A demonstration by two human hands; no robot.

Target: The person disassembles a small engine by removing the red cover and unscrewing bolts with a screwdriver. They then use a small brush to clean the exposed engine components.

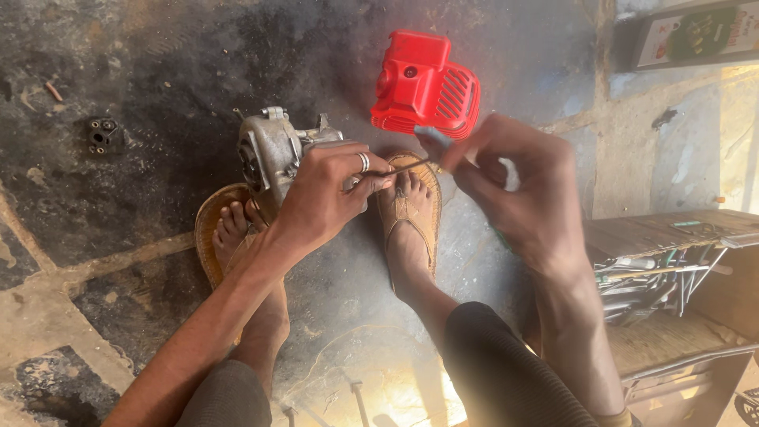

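Observation:
My left hand [328,194], with a ring on one finger, grips a grey metal engine block [273,150] held between my sandalled feet. My right hand [514,186] holds a thin screwdriver [407,168] whose shaft points left toward the fingertips of my left hand. A red plastic engine cover [423,83] lies on the floor just beyond both hands.
A wooden tool box [672,269] with several hand tools stands at the right. A small black part [103,134] lies on the stained stone floor at the left. My feet rest in brown sandals [415,209]. A framed picture [696,32] leans at top right.

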